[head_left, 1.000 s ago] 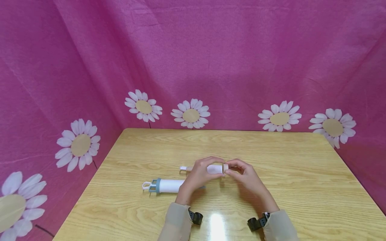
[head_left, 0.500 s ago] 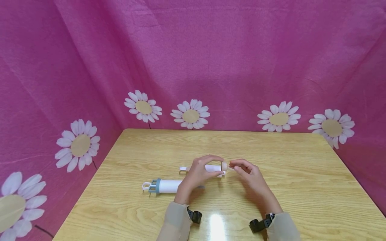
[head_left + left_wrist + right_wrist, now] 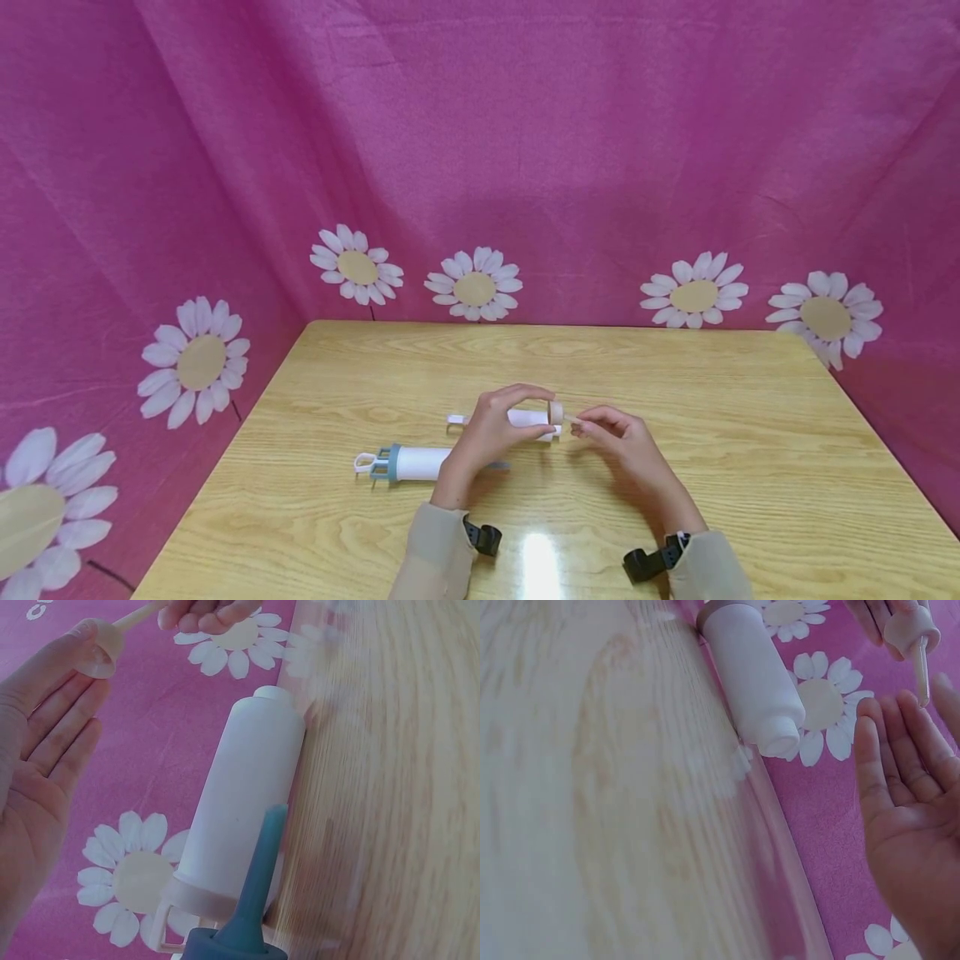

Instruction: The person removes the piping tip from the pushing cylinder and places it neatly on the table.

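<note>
My left hand pinches the wide base of a beige, funnel-like nozzle between thumb and fingers. The nozzle's thin spout points right, toward my right hand, whose thumb and fingertips pinch the tip. In the left wrist view the base looks hollow on its open side. Just beyond the left hand lies a white tube with a beige collar and a handle at its left end. Its short bare neck faces right.
A second white tube lies nearer, left of the left forearm, with a teal collar, a loop handle and a teal spout. Wooden table spreads around; a pink curtain with daisies hangs behind and beside it.
My right hand has slid right from the nozzle's base to its spout tip, uncovering the spout. The left hand has moved slightly left with the nozzle; both tubes stay in place.
</note>
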Tool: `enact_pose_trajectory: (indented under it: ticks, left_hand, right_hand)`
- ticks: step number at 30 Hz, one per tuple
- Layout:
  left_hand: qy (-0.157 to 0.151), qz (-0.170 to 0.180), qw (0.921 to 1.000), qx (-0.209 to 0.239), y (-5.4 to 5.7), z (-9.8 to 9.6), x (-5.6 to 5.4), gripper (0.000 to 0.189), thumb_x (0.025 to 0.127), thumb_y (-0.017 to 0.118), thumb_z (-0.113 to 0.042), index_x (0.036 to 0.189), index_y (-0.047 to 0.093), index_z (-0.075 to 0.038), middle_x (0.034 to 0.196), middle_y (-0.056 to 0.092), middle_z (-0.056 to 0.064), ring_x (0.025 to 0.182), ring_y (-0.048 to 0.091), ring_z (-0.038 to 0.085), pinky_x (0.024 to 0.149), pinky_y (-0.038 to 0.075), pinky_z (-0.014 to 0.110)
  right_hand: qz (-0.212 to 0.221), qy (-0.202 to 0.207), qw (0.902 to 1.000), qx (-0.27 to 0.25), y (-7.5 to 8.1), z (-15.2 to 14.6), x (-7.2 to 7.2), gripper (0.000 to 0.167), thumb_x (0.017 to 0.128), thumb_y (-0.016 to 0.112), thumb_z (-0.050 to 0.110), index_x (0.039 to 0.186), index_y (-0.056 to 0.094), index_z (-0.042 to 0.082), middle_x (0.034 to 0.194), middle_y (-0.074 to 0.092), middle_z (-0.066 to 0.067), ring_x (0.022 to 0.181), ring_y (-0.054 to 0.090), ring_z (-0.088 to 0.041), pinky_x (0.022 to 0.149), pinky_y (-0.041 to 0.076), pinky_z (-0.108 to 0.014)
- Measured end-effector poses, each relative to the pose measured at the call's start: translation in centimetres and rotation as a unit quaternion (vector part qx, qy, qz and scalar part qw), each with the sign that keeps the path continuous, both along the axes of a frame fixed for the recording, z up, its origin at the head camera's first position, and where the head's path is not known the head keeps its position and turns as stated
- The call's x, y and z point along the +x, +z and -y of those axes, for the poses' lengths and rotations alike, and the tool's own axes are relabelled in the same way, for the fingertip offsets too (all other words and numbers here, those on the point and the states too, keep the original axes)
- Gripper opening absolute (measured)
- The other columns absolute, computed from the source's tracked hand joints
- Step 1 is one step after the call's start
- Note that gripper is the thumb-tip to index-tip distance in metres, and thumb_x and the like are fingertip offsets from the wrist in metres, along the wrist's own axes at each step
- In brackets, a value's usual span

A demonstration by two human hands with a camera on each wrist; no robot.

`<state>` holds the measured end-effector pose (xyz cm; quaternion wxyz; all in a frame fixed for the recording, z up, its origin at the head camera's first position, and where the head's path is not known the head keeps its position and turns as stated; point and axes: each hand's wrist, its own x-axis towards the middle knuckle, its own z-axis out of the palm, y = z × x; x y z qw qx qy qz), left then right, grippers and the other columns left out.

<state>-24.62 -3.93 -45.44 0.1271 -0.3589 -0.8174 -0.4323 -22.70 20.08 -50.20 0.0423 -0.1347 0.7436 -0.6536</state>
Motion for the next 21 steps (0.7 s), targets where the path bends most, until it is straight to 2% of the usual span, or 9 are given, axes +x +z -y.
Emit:
enact_pose_trajectory:
  ticks: [10, 21]
  left_hand:
    - [0.003, 0.021, 0.9998, -0.005, -0.1, 0.1, 0.0, 0.038, 0.080, 0.082, -0.023, 0.115, 0.071, -0.013, 0.117, 0.072, 0.000, 0.115, 0.066, 0.013, 0.102, 0.051, 0.026]
    - [-0.003, 0.040, 0.9988, -0.026, -0.3, -0.1, 0.1, 0.038, 0.080, 0.080, -0.027, 0.115, 0.070, -0.017, 0.116, 0.072, -0.002, 0.113, 0.066, 0.012, 0.101, 0.051, 0.025]
  right_hand:
    - [-0.017, -0.031, 0.9993, 0.013, 0.5, 0.2, 0.2, 0.030, 0.097, 0.061, 0.024, 0.110, 0.064, -0.003, 0.098, 0.071, 0.003, 0.093, 0.067, -0.007, 0.088, 0.058, -0.031]
    - [-0.076, -0.001, 0.9967, 0.029, 1.2, 0.6, 0.2, 0.023, 0.098, 0.059, 0.016, 0.107, 0.064, -0.004, 0.095, 0.068, 0.009, 0.090, 0.066, -0.001, 0.085, 0.058, -0.026]
